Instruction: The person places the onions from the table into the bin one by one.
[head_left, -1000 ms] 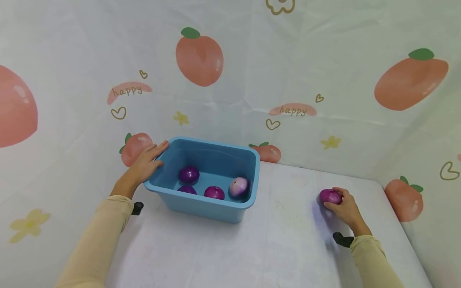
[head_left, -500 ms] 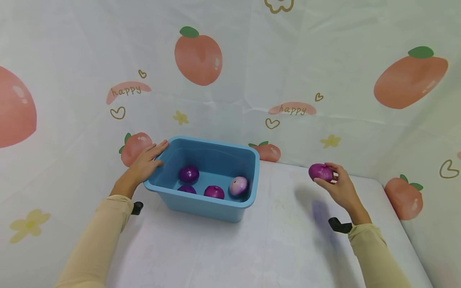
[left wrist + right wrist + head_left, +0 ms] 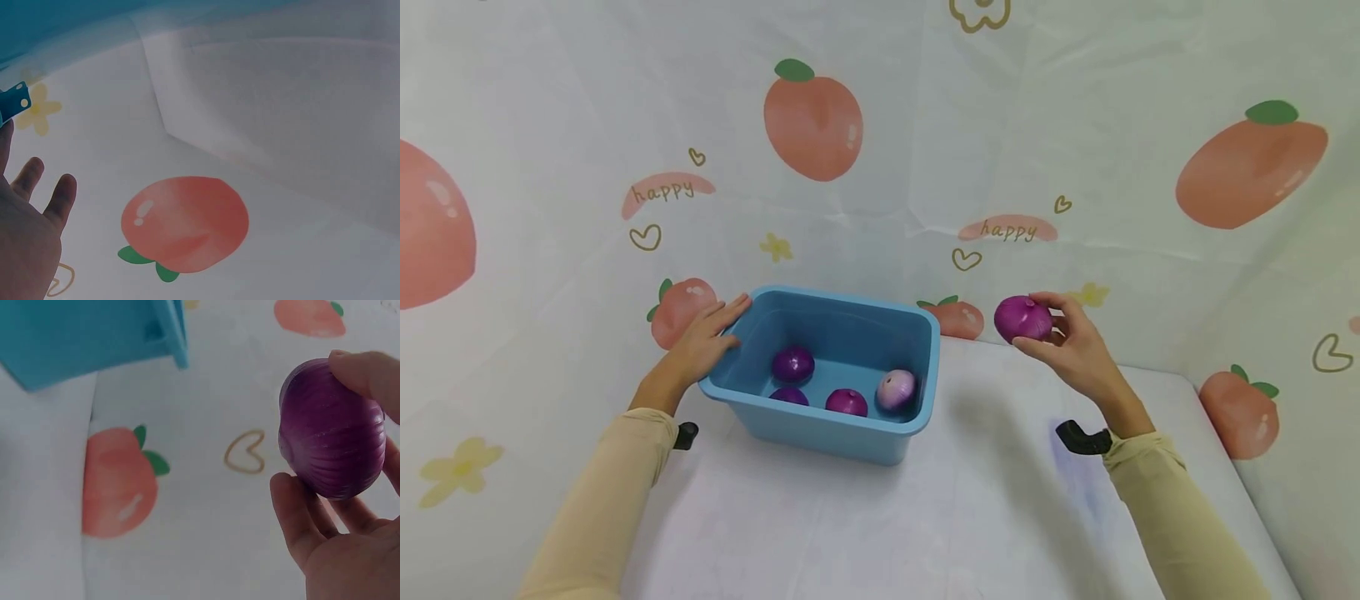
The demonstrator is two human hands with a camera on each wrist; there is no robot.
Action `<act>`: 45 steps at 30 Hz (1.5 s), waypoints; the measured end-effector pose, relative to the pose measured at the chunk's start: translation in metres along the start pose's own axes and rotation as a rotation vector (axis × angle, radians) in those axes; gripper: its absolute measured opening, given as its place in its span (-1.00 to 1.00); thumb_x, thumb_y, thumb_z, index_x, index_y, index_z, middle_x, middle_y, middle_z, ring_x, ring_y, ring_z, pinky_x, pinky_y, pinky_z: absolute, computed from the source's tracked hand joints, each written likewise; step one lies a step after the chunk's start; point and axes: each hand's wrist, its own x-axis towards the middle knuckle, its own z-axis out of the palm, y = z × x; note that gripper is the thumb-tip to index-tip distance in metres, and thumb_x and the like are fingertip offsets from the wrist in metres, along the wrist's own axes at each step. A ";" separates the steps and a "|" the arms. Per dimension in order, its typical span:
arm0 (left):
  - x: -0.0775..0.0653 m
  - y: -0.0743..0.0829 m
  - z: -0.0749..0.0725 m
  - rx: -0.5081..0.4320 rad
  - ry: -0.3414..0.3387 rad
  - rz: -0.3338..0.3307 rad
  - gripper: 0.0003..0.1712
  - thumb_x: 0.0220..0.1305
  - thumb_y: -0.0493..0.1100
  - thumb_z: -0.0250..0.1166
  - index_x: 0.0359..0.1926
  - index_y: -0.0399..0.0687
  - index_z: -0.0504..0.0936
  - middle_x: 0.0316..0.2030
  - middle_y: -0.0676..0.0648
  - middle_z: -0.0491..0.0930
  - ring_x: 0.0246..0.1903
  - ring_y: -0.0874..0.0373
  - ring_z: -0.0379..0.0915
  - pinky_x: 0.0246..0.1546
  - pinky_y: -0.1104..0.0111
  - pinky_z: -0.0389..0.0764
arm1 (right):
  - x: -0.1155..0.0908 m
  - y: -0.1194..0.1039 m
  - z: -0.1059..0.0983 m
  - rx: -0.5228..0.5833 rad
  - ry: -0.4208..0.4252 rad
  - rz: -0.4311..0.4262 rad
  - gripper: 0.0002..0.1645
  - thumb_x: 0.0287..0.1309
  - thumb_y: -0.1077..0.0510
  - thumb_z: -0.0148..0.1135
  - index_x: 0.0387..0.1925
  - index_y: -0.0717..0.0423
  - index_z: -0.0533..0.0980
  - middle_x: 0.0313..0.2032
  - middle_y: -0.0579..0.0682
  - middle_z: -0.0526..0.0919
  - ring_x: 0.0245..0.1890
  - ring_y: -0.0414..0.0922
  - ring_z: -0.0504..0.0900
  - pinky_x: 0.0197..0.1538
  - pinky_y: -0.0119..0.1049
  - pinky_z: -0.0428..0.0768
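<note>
My right hand [image 3: 1081, 354] holds a red onion [image 3: 1022, 319] between thumb and fingers, raised above the table to the right of the blue plastic bin [image 3: 820, 436]. In the right wrist view this onion [image 3: 331, 431] shows its ribbed purple skin, with fingertips at both ends. My left hand [image 3: 696, 348] rests on the bin's left rim, fingers extended. Inside the bin lie several onions: a dark purple one [image 3: 793, 364], another dark one [image 3: 789, 396] partly hidden by the front wall, a magenta one [image 3: 846, 402], and a pale one [image 3: 897, 389] at the right.
A white-covered table [image 3: 880, 533] carries the bin and meets a white backdrop [image 3: 910, 125] printed with peaches, hearts and flowers. The backdrop also encloses the right side. A dark wrist mount [image 3: 1082, 437] sticks out from the right wrist.
My right hand has lifted the onion off the table and carried it up and leftward toward the bin. The left hand and the bin stay in place.
</note>
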 end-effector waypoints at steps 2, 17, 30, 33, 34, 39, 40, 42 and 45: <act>-0.001 -0.001 0.001 0.000 -0.001 -0.003 -0.19 0.42 -0.16 0.01 0.63 0.20 0.01 0.63 -0.07 -0.02 0.61 -0.38 -0.29 0.42 -0.50 -0.06 | 0.006 -0.009 0.005 0.043 -0.023 -0.037 -0.21 0.18 0.30 0.40 0.38 0.16 0.25 0.28 0.02 0.36 0.07 -0.29 0.56 -0.01 -0.62 0.65; 0.000 -0.001 0.000 -0.006 0.000 0.006 -0.20 0.41 -0.16 0.00 0.63 0.17 0.02 0.63 -0.07 -0.01 0.61 -0.38 -0.29 0.42 -0.50 -0.06 | 0.060 -0.063 0.046 0.064 -0.128 -0.181 -0.20 0.14 0.28 0.44 0.37 0.09 0.30 0.28 0.08 0.47 0.15 -0.06 0.55 0.08 -0.53 0.64; 0.002 -0.003 0.002 0.000 0.013 0.003 -0.18 0.40 -0.16 0.02 0.63 0.20 0.01 0.63 -0.10 0.00 0.60 -0.39 -0.28 0.40 -0.51 -0.04 | 0.103 -0.086 0.093 0.067 -0.263 -0.173 -0.18 0.11 0.10 0.47 0.38 -0.07 0.31 0.28 0.00 0.48 0.18 -0.01 0.56 0.15 -0.09 0.69; 0.002 -0.003 0.001 0.001 0.007 0.000 -0.18 0.40 -0.16 0.02 0.63 0.20 0.01 0.63 -0.10 0.00 0.61 -0.39 -0.28 0.41 -0.50 -0.04 | 0.112 -0.084 0.108 0.072 -0.310 -0.170 -0.17 0.09 0.06 0.49 0.37 -0.11 0.31 0.28 -0.04 0.48 0.19 -0.03 0.54 0.13 -0.09 0.71; 0.001 -0.003 0.001 0.003 0.003 0.001 -0.18 0.40 -0.16 0.02 0.63 0.20 0.00 0.63 -0.09 -0.01 0.61 -0.39 -0.28 0.42 -0.50 -0.05 | 0.115 -0.083 0.113 0.073 -0.324 -0.172 -0.16 0.08 0.06 0.49 0.36 -0.10 0.31 0.28 -0.04 0.47 0.20 -0.03 0.54 0.12 -0.10 0.72; 0.002 -0.002 -0.002 0.011 0.001 -0.004 -0.18 0.41 -0.15 0.02 0.63 0.23 0.00 0.63 -0.07 -0.01 0.61 -0.38 -0.28 0.42 -0.50 -0.06 | 0.127 -0.075 0.140 0.093 -0.383 -0.175 -0.17 0.06 0.11 0.50 0.34 -0.05 0.31 0.29 0.00 0.45 0.22 -0.02 0.50 0.13 -0.16 0.71; 0.002 -0.001 -0.002 0.008 0.001 -0.007 -0.18 0.41 -0.14 0.02 0.63 0.23 0.00 0.63 -0.07 -0.01 0.61 -0.37 -0.29 0.42 -0.50 -0.06 | 0.129 -0.072 0.146 0.100 -0.390 -0.171 -0.17 0.06 0.12 0.50 0.34 -0.04 0.31 0.29 0.02 0.45 0.22 -0.01 0.50 0.13 -0.16 0.71; 0.002 -0.001 -0.001 0.004 0.002 -0.014 -0.18 0.41 -0.13 0.02 0.63 0.24 0.00 0.63 -0.07 -0.01 0.61 -0.36 -0.29 0.41 -0.51 -0.05 | 0.131 -0.066 0.158 0.111 -0.405 -0.172 -0.18 0.06 0.15 0.49 0.33 0.01 0.31 0.28 0.05 0.45 0.21 0.00 0.50 0.13 -0.17 0.71; 0.002 -0.002 0.000 -0.003 0.005 -0.019 -0.19 0.41 -0.13 0.02 0.63 0.25 0.01 0.63 -0.06 0.00 0.62 -0.35 -0.28 0.41 -0.51 -0.04 | 0.134 -0.059 0.174 0.112 -0.421 -0.191 -0.16 0.05 0.19 0.48 0.35 0.09 0.31 0.28 0.10 0.46 0.19 0.02 0.52 0.12 -0.18 0.72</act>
